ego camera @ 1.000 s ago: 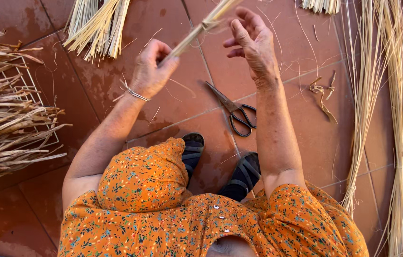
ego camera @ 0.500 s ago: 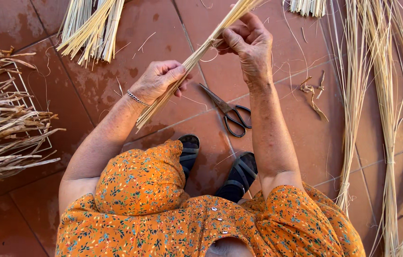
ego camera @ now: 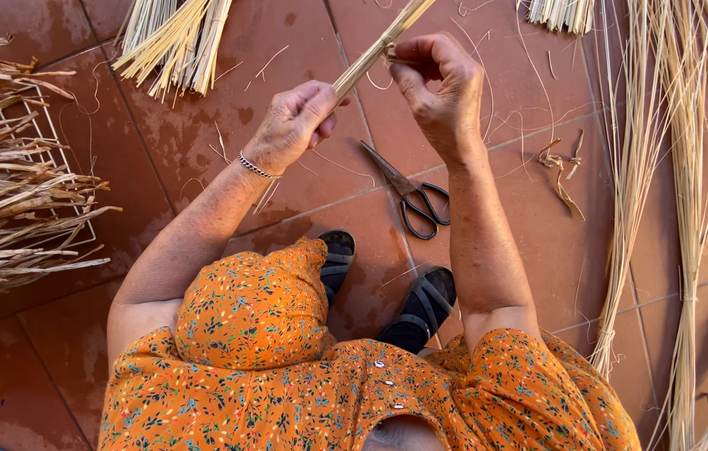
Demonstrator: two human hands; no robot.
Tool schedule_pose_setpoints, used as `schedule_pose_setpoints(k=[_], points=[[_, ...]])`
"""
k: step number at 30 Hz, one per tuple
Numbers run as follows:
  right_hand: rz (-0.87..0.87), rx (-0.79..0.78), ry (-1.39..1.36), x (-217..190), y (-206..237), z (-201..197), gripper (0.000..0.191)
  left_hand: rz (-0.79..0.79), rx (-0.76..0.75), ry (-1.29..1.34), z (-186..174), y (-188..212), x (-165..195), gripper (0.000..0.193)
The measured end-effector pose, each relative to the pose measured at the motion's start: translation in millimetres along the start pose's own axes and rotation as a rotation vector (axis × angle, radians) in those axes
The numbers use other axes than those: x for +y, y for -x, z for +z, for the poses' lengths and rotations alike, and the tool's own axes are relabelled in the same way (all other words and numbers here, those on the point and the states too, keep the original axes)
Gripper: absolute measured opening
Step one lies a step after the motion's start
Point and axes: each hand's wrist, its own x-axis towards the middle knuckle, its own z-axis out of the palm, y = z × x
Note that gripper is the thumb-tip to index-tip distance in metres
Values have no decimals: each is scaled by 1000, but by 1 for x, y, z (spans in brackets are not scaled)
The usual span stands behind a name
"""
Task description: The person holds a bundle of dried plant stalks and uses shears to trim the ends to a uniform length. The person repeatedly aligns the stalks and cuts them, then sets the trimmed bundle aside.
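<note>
Straw bundle: thin pale-yellow bundle of straight straw stalks [ego camera: 370,54], held slanted above the floor, between both hands.
Surface: terracotta tiled floor [ego camera: 304,175], strewn with stray fibres.
Left hand [ego camera: 291,125]: grip closed around the bundle's lower part.
Right hand [ego camera: 441,88]: fingers pinched on the bundle higher up.
Nearby: black-handled metal scissors [ego camera: 408,192] on the floor under the hands; long pale reed stalks [ego camera: 671,209] at right; dry brown leaf pile [ego camera: 11,192] at left.

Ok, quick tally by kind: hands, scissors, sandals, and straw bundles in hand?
Hands: 2, left hand and right hand
Scissors: 1
Sandals: 2, and
Straw bundle in hand: 1
Total: 6
</note>
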Motion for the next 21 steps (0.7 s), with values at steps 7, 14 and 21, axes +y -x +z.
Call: schedule_pose_setpoints(k=[7,14,21], points=[[-1,-39,118,9,5,3,14,70,18,-2,0,1,1,20],[-11,181,115,57,-1,3,34,70,9,-18,11,6,-2,15],[302,-75,-415,48,18,20,41,184,131,-84,14,1,0,12]])
